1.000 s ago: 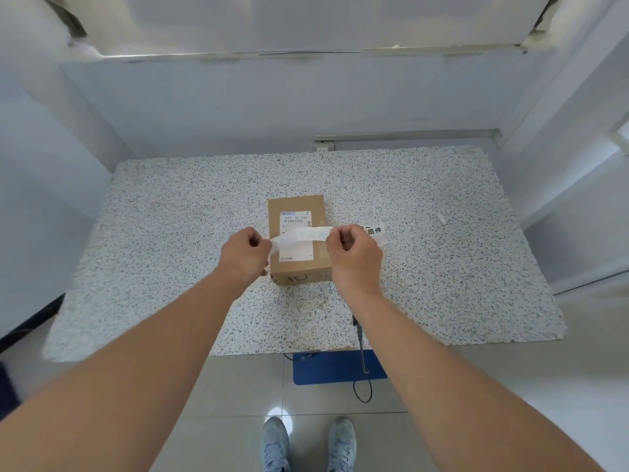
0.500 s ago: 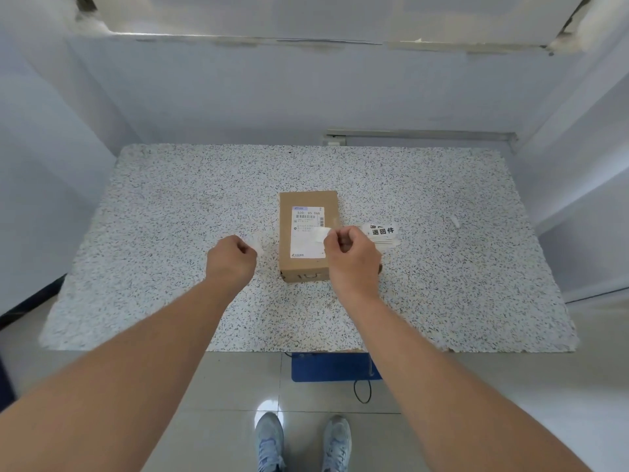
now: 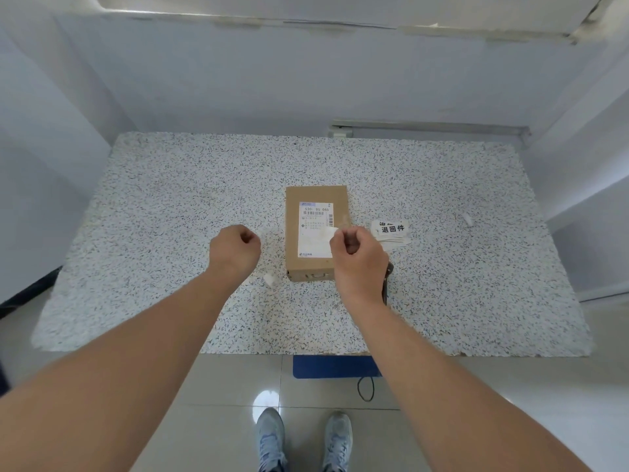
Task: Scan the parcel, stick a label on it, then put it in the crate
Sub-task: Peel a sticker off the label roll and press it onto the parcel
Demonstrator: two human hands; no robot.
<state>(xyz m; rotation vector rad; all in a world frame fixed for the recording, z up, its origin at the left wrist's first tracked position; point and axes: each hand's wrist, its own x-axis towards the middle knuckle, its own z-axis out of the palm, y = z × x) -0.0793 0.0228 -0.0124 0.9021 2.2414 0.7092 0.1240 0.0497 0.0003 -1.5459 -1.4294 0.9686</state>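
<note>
The parcel (image 3: 315,233) is a small brown cardboard box lying flat in the middle of the speckled table (image 3: 170,216), with a white shipping label on its top. My right hand (image 3: 357,257) hovers over the box's right edge, pinching a small white label (image 3: 332,232) against the top face. My left hand (image 3: 235,250) is a closed fist to the left of the box, apart from it, with nothing visible in it. The blue crate (image 3: 333,366) shows only as an edge under the table's front.
A stack of white labels with black characters (image 3: 391,229) lies right of the parcel. A white paper scrap (image 3: 270,279) sits by the box's near left corner, another scrap (image 3: 467,219) far right. A dark object (image 3: 388,277) hides behind my right wrist. Walls enclose the table.
A second ago both hands held a white strip over the parcel. The hands have parted: the left moved left, the right kept the label over the box, and a scrap now lies on the table.
</note>
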